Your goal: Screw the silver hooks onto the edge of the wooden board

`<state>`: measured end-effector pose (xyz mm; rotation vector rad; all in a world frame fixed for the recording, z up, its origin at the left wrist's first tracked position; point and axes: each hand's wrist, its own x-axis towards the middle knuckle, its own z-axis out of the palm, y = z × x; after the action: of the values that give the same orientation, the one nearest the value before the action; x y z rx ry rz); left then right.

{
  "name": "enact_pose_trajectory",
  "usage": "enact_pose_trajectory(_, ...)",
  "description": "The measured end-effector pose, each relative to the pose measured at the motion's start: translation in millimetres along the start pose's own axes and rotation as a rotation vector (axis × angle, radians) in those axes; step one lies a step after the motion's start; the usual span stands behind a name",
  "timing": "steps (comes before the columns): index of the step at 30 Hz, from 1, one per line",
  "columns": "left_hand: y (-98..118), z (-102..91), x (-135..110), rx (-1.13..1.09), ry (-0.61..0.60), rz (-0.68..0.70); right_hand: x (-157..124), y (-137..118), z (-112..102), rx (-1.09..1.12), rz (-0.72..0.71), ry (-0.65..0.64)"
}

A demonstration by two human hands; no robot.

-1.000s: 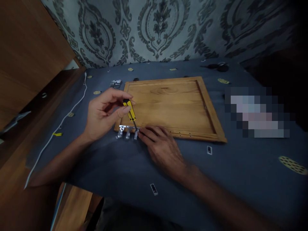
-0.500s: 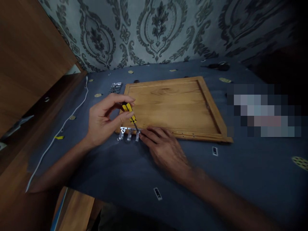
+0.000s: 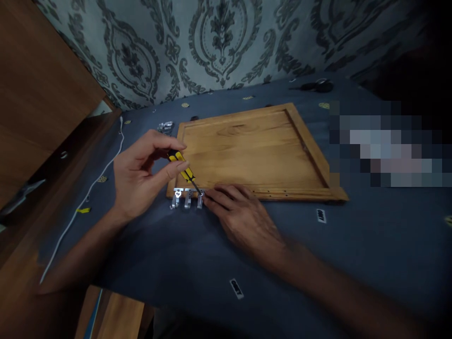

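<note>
Across the middle and lower view, blue cloth (image 3: 169, 259): lies under the work, with printed yellow shapes.
Patterned backdrop (image 3: 222, 42): rises at 12 o'clock beyond the cloth.
Wooden panel (image 3: 243, 150): rests flat at the centre of the view. Its raised frame makes a shallow, tray-like recess; the bright metal row sits on the near rail, at 7 o'clock, outside that recess.
Pixelated patch (image 3: 384, 146): at 3 o'clock; what it covers cannot be told.
Right hand (image 3: 243, 216): comes in from 4 o'clock, fingers close together, tips at the third bracket; whether they pinch it I cannot tell.
Left hand (image 3: 141, 172): comes in from 8 o'clock, thumb and forefinger curled around a tool handle.
Screwdriver (image 3: 182, 165): yellow and black, held in the left hand. Over the last second its handle has swung further towards 11 o'clock, while the tip stays at the third bracket; I judge the same spot is being worked, at a steeper slant.
Metal brackets (image 3: 189, 199): three in a row, jutting over the near rail, their order unchanged.
Loose metal pieces (image 3: 165, 126): on the cloth at 10 o'clock, beyond the left hand.
</note>
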<state>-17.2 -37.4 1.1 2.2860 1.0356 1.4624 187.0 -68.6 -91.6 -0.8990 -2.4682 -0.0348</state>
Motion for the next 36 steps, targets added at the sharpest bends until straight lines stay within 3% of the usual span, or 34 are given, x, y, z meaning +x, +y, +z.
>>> enact_pose_trajectory(11,6.0,-3.7,0.1,0.005,-0.059,-0.032,0.0,0.3,-0.7,0.033,-0.001,0.013)
enact_pose_trajectory(21,1.1,-4.1,-0.9,0.048,-0.066,0.050,0.5,-0.9,-3.8,0.039,0.009,-0.016)
enact_pose_trajectory(30,6.9,-1.1,-2.9,0.013,-0.066,-0.075,1.6,-1.0,-5.0,0.030,0.020,-0.049)
enact_pose_trajectory(36,8.4,-4.9,0.7,0.064,-0.040,0.014,0.4,-0.8,-3.6,0.028,0.021,-0.026)
